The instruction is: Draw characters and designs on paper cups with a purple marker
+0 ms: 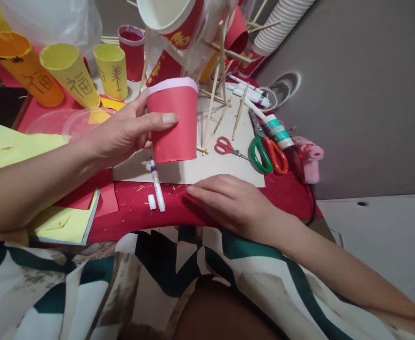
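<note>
Gripping a red cup (174,130) with left hand (133,123), right hand (237,203) loosely extended, 福 on orange tube (30,68)

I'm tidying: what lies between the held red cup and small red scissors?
In the head view, thin wooden sticks show between cup and scissors.

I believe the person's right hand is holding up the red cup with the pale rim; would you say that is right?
Not quite: the head view shows that it is the left hand holding up the red cup with the pale rim.
</note>
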### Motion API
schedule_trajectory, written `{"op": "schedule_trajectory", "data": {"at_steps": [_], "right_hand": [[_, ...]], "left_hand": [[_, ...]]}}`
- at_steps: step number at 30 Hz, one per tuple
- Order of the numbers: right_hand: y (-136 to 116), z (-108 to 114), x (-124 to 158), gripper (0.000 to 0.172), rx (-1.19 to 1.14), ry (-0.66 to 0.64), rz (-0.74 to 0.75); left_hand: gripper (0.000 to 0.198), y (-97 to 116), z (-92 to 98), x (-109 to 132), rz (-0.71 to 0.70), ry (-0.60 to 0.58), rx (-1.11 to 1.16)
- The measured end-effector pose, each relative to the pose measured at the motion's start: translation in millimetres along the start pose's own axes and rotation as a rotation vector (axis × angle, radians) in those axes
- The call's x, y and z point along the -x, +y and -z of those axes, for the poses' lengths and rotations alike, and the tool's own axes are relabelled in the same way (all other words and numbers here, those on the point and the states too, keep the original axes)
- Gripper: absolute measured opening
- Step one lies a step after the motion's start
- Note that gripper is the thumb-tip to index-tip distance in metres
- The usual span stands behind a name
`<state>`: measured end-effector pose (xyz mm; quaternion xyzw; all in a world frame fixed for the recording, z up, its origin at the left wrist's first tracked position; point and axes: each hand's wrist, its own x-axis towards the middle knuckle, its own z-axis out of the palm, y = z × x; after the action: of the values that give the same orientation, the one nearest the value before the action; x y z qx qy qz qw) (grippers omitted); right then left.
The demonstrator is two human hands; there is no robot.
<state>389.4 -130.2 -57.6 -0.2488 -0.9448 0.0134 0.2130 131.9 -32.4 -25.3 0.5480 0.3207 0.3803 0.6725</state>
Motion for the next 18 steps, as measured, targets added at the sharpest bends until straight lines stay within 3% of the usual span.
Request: {"op": "schedule_trajectory", "data": {"at_steps": [4,11,15,18], "right_hand": [[5,-26,-38,0.036,0.122,-0.098,0.161],[11,-50,-72,0.031,0.216,-0.241,0.389],[14,-45,-72,0.029,0.195,-0.185,0.441],[11,-21,-55,0.027,0.117,-0.109,0.402]], "left_hand": [[0.042,9,1.1,4,-0.042,0.010,-0.017],[0.057,0,9.3,0,-0.054,0.049,-0.059],[0.057,-3,10.9,-1,-0.054,0.061,-0.097],[0.060,-4,12.7,-1,-0.045,0.065,-0.081]]}}
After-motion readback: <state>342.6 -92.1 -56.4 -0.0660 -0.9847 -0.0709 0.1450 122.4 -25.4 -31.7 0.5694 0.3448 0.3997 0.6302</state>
